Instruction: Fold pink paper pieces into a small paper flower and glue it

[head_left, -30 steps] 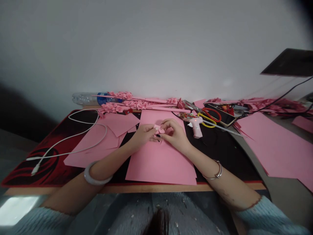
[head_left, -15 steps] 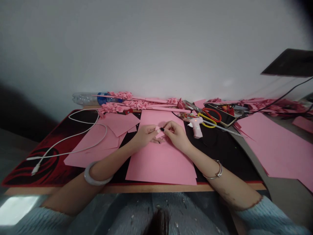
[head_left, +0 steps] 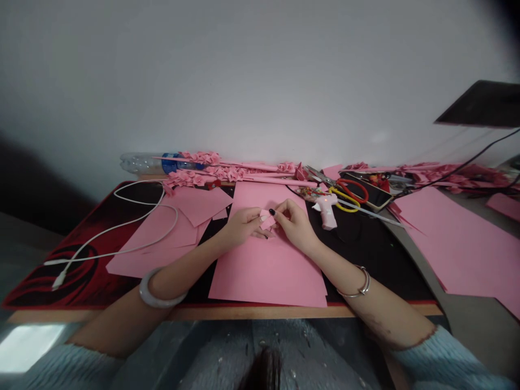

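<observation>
Between my two hands is a small folded piece of pink paper (head_left: 267, 221). My left hand (head_left: 242, 225) pinches its left side, with some fingers curled underneath. From the right, my right hand (head_left: 296, 222) grips the paper's upper edge between thumb and forefinger; the thumb's dark nail shows on top. Both hands are just above a large pink sheet (head_left: 268, 273) that lies lengthwise on the dark mat. The exact folds of the small piece are too small to make out.
Right of my hands lie a pink glue gun (head_left: 326, 210) and scissors (head_left: 352, 190) with red and yellow handles. Pink paper flowers (head_left: 227, 174) and a plastic bottle (head_left: 142, 162) line the wall. A white cable (head_left: 122, 230) crosses pink sheets at left; more sheets (head_left: 463, 244) lie right.
The small paper has turned slightly and shows more of its face between my fingers. My right thumb and forefinger have shifted a little; both hands stay in place.
</observation>
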